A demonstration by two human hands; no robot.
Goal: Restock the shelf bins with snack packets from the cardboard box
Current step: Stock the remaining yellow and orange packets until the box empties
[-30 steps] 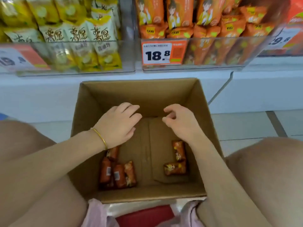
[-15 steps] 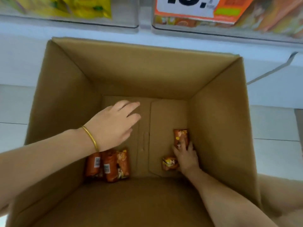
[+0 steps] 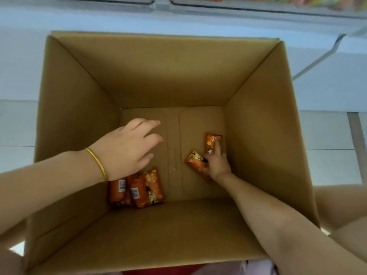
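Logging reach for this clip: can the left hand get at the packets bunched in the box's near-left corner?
Probably yes: the left hand hovers open above those bunched packets, nothing covers them, and the right hand works across the cardboard box.

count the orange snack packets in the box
5 visible. Near left: the leftmost packet, the middle packet, the face-up packet. Right side: the far packet and the tilted packet, both touched by the right hand. The left hand may hide more.

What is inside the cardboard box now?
Orange snack packets on the cardboard box floor: a cluster partly covered by the left hand, plus a tilted packet the right hand pinches and a second packet it touches. The cluster's count is hidden.
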